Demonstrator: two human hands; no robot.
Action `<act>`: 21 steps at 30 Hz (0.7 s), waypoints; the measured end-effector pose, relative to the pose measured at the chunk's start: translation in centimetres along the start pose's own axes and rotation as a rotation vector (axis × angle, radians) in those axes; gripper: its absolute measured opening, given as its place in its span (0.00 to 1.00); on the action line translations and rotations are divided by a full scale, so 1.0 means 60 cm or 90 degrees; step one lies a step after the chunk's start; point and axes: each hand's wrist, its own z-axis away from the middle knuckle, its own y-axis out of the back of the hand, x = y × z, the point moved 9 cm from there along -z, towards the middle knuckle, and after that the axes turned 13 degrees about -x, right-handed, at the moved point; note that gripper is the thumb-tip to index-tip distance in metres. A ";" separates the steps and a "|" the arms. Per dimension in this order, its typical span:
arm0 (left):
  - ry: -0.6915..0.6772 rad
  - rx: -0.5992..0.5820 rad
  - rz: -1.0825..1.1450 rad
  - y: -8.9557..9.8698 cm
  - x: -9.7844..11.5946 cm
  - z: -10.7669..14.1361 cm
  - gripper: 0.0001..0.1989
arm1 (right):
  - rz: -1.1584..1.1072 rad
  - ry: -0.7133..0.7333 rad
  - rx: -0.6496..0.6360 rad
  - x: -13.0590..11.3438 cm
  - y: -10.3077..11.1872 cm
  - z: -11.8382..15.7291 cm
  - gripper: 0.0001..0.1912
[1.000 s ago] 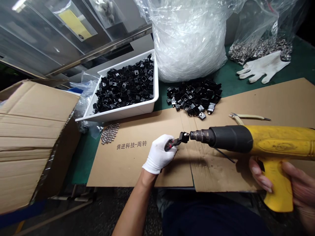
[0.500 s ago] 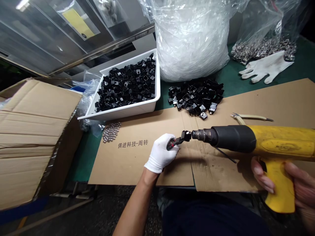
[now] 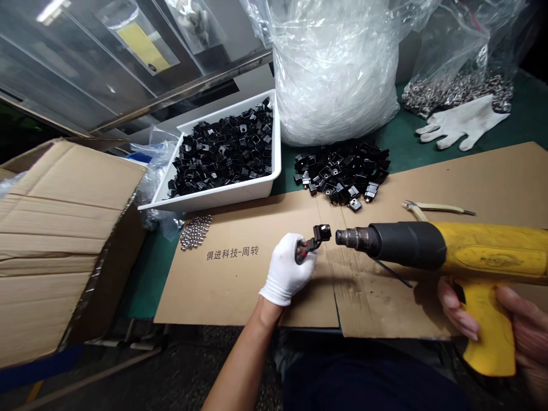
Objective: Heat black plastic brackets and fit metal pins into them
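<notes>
In a white glove, my left hand (image 3: pixel 289 271) is closed round a dark piece with bits of red, largely hidden by the fingers. From its end sticks out a small black plastic housing (image 3: pixel 322 232) with a shiny spot on its face. Just right of the housing, a narrow gap away, is the metal nozzle of a yellow heat gun (image 3: pixel 488 251). My bare right hand (image 3: pixel 460 311) grips the gun's handle, its fingers wrapped round it. Both hands are over flattened cardboard (image 3: pixel 240 291).
A white tray (image 3: pixel 214 197) of black housings stands behind, beside a loose pile (image 3: pixel 342 171) of them. Small metal parts (image 3: pixel 196 232) lie left. Cutters (image 3: pixel 440 208), a spare glove (image 3: pixel 464 123), a large plastic bag (image 3: pixel 334 74) and a carton (image 3: pixel 64 245) surround the cardboard.
My left hand has shifted slightly right and turned, so the housing's shiny face shows more. The gap between housing and nozzle is a little wider. The heat gun has barely moved.
</notes>
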 end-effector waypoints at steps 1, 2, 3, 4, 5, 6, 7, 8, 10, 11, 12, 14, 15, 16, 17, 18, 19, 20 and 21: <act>-0.001 0.020 -0.006 -0.002 0.001 0.001 0.07 | -0.004 -0.001 0.003 0.001 0.002 0.001 0.22; -0.003 0.042 -0.014 -0.004 0.002 0.003 0.07 | -0.006 -0.004 0.000 0.001 0.001 0.002 0.22; -0.004 0.063 -0.022 -0.006 0.003 0.004 0.08 | -0.007 -0.008 -0.003 0.002 0.001 0.002 0.23; -0.002 0.082 -0.032 -0.008 0.005 0.006 0.09 | -0.009 -0.009 -0.002 0.002 0.000 0.002 0.23; 0.003 0.099 -0.043 -0.010 0.007 0.008 0.09 | -0.012 -0.010 0.001 0.002 0.000 0.002 0.23; 0.009 0.111 -0.055 -0.013 0.008 0.010 0.10 | -0.015 -0.011 0.003 0.002 -0.001 0.001 0.24; 0.015 0.120 -0.069 -0.016 0.011 0.012 0.10 | -0.017 -0.011 0.005 0.002 -0.002 0.000 0.24; 0.018 0.126 -0.083 -0.018 0.013 0.014 0.10 | -0.018 -0.008 0.008 0.002 -0.004 -0.001 0.24; 0.015 0.132 -0.110 -0.023 0.021 0.017 0.09 | -0.024 -0.001 0.018 0.000 -0.007 -0.003 0.24; 0.011 0.131 -0.121 -0.025 0.025 0.018 0.09 | -0.030 0.001 0.025 0.000 -0.008 -0.003 0.24; 0.006 0.131 -0.132 -0.027 0.028 0.018 0.09 | -0.035 0.006 0.035 0.000 -0.008 -0.003 0.23; -0.003 0.131 -0.148 -0.030 0.035 0.017 0.10 | -0.038 0.008 0.037 -0.001 -0.010 -0.003 0.23; -0.006 0.131 -0.154 -0.031 0.038 0.017 0.10 | -0.035 0.008 0.033 -0.002 -0.011 -0.003 0.23; -0.008 0.133 -0.157 -0.031 0.041 0.016 0.10 | -0.029 0.009 0.029 -0.003 -0.012 -0.003 0.23; -0.007 0.134 -0.158 -0.031 0.042 0.015 0.10 | -0.024 0.011 0.027 -0.004 -0.011 -0.003 0.23; -0.005 0.136 -0.158 -0.030 0.043 0.015 0.10 | -0.019 0.012 0.025 -0.006 -0.010 -0.003 0.23; -0.002 0.137 -0.158 -0.030 0.044 0.014 0.10 | -0.015 0.012 0.025 -0.007 -0.007 -0.003 0.23; 0.001 0.138 -0.159 -0.030 0.044 0.014 0.10 | -0.009 0.012 0.022 -0.009 -0.005 -0.004 0.23; 0.005 0.138 -0.161 -0.030 0.044 0.014 0.10 | -0.002 0.006 0.012 -0.009 -0.005 -0.005 0.22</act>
